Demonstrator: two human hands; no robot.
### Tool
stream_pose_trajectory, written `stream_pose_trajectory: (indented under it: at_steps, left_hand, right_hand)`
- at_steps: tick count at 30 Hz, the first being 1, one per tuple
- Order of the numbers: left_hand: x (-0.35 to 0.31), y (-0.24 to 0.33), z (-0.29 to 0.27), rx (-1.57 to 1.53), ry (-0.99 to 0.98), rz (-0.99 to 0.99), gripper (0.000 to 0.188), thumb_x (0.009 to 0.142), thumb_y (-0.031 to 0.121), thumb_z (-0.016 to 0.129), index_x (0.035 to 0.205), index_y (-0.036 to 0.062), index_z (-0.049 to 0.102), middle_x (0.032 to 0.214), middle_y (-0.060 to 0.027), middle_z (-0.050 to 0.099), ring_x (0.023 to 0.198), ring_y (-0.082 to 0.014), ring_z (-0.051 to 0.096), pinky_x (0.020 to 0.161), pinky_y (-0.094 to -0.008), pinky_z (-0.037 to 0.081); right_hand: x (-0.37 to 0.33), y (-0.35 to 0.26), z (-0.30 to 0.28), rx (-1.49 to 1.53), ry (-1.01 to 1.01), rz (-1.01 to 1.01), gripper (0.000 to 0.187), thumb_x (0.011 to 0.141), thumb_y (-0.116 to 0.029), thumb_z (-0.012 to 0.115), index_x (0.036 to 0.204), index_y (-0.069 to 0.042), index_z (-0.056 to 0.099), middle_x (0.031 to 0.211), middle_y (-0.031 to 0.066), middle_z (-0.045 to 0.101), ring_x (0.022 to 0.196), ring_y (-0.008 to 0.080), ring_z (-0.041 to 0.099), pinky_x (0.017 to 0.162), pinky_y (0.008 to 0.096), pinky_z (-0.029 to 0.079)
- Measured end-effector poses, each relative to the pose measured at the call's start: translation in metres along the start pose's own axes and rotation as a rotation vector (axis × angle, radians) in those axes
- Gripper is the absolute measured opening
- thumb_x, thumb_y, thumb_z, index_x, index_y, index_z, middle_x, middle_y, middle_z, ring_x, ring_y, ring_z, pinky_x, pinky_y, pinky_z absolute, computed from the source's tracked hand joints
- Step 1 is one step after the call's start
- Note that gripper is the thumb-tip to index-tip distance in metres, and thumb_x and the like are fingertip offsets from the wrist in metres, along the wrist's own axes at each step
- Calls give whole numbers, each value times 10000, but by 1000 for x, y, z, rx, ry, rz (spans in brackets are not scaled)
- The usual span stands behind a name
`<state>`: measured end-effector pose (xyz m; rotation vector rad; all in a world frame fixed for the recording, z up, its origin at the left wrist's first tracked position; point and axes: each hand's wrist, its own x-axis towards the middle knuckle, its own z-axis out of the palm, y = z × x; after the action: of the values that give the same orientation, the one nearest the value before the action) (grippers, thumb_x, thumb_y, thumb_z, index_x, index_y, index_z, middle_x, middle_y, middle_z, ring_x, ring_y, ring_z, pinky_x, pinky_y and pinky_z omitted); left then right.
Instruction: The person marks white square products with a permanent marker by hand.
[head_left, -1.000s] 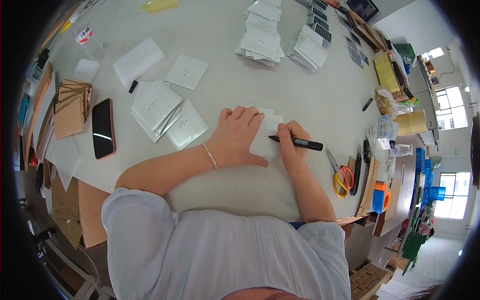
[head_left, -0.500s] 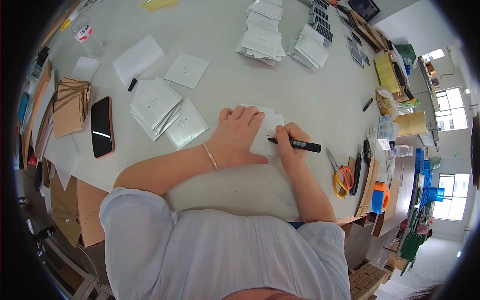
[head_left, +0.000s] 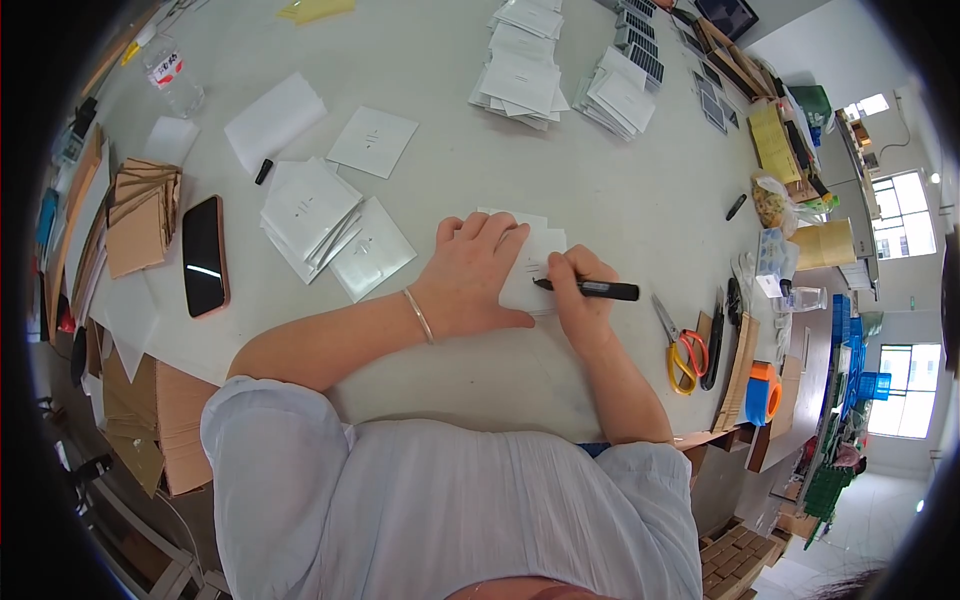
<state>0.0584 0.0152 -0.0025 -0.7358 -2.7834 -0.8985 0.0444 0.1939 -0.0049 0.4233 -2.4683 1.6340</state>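
My right hand [head_left: 584, 295] grips a black marker pen [head_left: 612, 290], its tip on a white card [head_left: 524, 286] with a few dark marks. Across the left part of that card lies my left hand [head_left: 470, 272], flat, thumb apart from the fingers and holding nothing. Another white piece shows from under its fingertips. Beyond my left wrist rests a fanned pile of white envelopes [head_left: 308, 208], with a shinier silvery packet [head_left: 372, 250] beside it. One more marked white square [head_left: 373, 142] lies farther off. A small black pen cap [head_left: 264, 171] sits near the pile.
At left are a phone [head_left: 204, 256], brown cardboard pieces [head_left: 138, 235] and a plastic bottle [head_left: 174, 76]. White envelope stacks [head_left: 520, 82] stand at the far side. To my right lie scissors [head_left: 682, 350], a black cutter [head_left: 714, 345] and an orange-and-blue tape roll [head_left: 763, 394].
The marker tip has shifted very slightly left and down on the card, my right hand moving with it. My left hand stays in place.
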Motion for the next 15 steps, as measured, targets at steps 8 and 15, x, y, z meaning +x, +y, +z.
stream_pose_trajectory:
  at_steps: [8,15]
  left_hand:
    - [4,-10,-9,-49,-15,27,798,604,438,761,1246,80,450,1187,-129,429,1133,-270,418,958,-475,271]
    - [-4,9,-11,128,-4,91,752,601,390,769,1215,74,473,1188,-144,472,1143,-276,429,947,-482,283]
  right_hand:
    - [9,0,-6,436,212,187,252,883,-163,564,665,-69,481,606,-18,475,527,39,374,487,200,308]
    - [12,5,-4,535,307,165,221,881,-149,570,694,-73,481,615,-2,479,507,52,377,473,195,314]
